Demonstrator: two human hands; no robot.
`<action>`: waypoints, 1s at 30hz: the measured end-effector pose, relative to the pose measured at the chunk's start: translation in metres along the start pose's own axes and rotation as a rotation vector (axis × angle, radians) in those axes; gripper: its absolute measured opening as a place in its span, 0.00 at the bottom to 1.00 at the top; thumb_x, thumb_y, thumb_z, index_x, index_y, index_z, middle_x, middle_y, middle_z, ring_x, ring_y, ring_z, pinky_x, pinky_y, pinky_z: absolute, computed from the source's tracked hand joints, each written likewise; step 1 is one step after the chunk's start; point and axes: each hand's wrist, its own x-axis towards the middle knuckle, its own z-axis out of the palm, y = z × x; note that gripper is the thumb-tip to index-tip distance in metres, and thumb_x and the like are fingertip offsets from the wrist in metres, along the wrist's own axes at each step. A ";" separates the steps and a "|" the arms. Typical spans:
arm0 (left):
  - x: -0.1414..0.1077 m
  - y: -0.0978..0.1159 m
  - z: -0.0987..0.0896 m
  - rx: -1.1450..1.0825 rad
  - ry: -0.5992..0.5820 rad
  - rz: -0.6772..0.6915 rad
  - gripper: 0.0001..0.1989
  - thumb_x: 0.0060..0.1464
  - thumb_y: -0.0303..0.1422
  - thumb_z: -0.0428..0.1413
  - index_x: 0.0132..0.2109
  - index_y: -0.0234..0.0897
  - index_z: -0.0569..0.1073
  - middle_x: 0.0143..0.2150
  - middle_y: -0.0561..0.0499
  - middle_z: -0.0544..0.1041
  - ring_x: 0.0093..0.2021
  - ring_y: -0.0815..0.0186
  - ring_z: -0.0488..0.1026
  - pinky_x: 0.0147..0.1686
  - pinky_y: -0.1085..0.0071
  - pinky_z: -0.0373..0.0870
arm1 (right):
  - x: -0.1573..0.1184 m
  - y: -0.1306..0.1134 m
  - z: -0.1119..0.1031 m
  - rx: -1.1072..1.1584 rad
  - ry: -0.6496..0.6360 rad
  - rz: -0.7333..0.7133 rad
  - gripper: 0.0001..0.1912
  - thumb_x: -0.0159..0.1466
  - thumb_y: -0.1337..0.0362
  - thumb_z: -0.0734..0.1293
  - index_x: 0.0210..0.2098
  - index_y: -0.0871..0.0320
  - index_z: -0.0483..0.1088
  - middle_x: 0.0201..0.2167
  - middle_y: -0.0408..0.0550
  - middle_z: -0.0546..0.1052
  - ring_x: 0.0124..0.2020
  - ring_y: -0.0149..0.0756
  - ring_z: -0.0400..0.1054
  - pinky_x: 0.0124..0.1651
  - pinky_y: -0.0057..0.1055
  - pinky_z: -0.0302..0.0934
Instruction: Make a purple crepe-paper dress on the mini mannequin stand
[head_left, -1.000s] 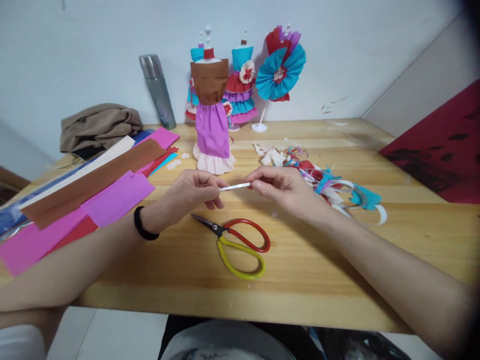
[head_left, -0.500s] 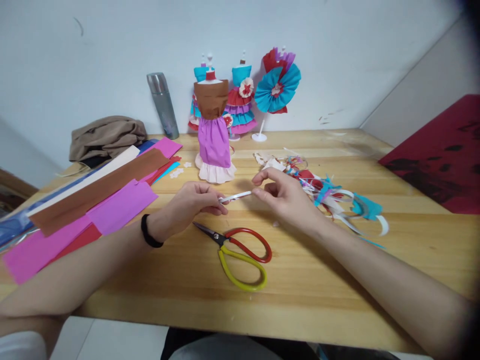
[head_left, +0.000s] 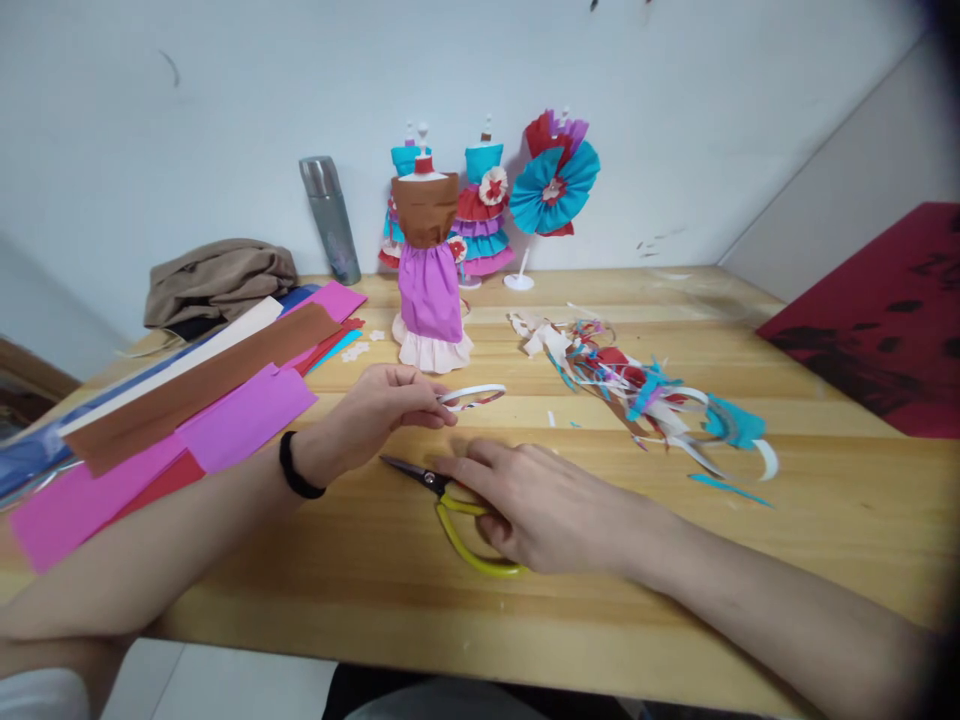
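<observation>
Near the table's middle, my left hand [head_left: 401,402] is closed, pinching a thin white ring [head_left: 491,389] by its left side; the ring looks like a narrow roll of tape. My right hand [head_left: 536,500] lies over the scissors [head_left: 465,552], its fingers curled about the handles. The red handle is hidden beneath it, while the yellow handle and the dark blades show, the tips pointing left. Just behind my left hand stands a small dress form [head_left: 427,285] in a brown top and purple skirt with a pale ruffle.
Folded paper sheets [head_left: 202,385] lie at left beside a bunched brown cloth [head_left: 217,283]. A grey flask [head_left: 330,220] and more dressed forms [head_left: 484,205] stand by the wall. Colourful paper scraps [head_left: 645,390] spread at right, near a red panel [head_left: 885,320].
My right hand has let go of the white ring and come down onto the scissors, which have turned slightly. My left hand still holds the ring, now with its round opening showing.
</observation>
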 end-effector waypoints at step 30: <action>0.002 0.009 -0.010 -0.020 -0.042 0.035 0.07 0.52 0.33 0.63 0.34 0.33 0.82 0.46 0.42 0.83 0.51 0.60 0.78 0.50 0.72 0.75 | 0.000 0.043 -0.002 1.409 -0.048 -0.015 0.30 0.65 0.36 0.59 0.44 0.59 0.64 0.25 0.46 0.73 0.22 0.33 0.67 0.24 0.30 0.60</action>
